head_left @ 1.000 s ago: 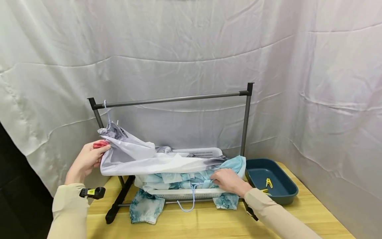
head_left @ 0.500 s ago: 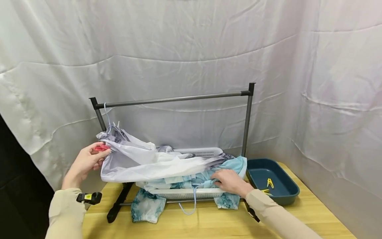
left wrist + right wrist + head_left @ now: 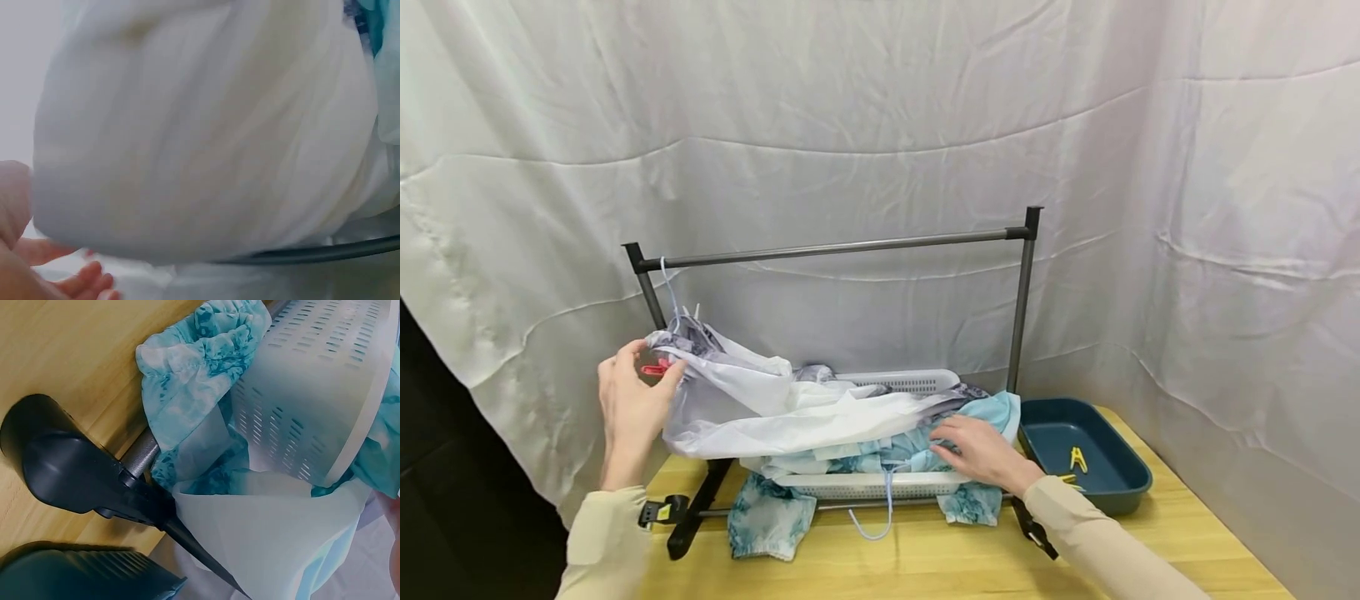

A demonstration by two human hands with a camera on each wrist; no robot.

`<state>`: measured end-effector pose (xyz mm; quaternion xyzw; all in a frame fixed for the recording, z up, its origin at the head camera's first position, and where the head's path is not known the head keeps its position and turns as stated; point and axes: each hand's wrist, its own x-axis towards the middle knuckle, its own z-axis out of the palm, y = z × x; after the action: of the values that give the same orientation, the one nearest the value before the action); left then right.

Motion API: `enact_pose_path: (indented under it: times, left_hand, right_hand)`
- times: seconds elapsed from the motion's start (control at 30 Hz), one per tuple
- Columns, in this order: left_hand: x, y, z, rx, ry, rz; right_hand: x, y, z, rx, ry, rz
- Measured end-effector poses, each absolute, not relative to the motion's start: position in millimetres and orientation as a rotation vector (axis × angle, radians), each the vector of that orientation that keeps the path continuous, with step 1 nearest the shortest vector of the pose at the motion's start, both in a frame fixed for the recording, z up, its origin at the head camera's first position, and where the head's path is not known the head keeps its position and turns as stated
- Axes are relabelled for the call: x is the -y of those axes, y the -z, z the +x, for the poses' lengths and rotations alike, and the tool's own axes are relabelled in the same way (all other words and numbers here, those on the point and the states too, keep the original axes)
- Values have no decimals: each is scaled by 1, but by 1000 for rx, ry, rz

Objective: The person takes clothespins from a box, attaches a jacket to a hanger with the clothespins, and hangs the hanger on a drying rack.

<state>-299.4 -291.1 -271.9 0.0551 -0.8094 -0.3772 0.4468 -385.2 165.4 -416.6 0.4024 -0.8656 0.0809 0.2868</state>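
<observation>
A thin white-and-grey fabric garment (image 3: 820, 421) is stretched across the centre of the frame, its gathered, dark-patterned end bunched at centre left, below a slim light-blue wire-like hanger (image 3: 671, 292). At its left edge a small red clothespin (image 3: 656, 369) is set against the cloth; whether the cloth is clamped cannot be told. The clothespin is framed by the left hand (image 3: 634, 404), whose fingers and thumb are spread apart on either side of it.

Beneath the white cloth, a crumpled turquoise-and-white tie-dyed garment (image 3: 865, 446) is piled over a white perforated plastic basket (image 3: 872, 485), its gathered ends draped below the front rim. The right hand (image 3: 981, 450) is rested on the turquoise cloth right of centre, its fingers loosely bent and the thumb held apart from them. Just left of that hand, a second light-blue hanger (image 3: 890, 500) is seen with its hook pointed down over the rim.

The first hanger is hooked at the left end of the rail of a dark grey metal rack (image 3: 850, 247), by which the basket is flanked. At lower right, yellow clothespins (image 3: 1078, 458) are contained in a dark blue rectangular plastic tub (image 3: 1116, 500). All is carried by a light wooden tabletop (image 3: 925, 567) and backed by a pale grey satin curtain (image 3: 850, 108).
</observation>
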Motion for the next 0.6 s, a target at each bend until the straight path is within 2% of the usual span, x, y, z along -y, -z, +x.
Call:
enact_pose_path:
  times: [0.2, 0.43, 0.6]
  left_hand:
    - [245, 277, -300, 1747, 659, -174]
    - [181, 302, -310, 2153, 308, -716]
    - [153, 327, -325, 2414, 95, -758]
  right_hand:
    - [-165, 417, -387, 2326, -169, 1138]
    - [-160, 418, -387, 2376, -156, 1158]
    - [-155, 422, -388, 2382, -116, 1169]
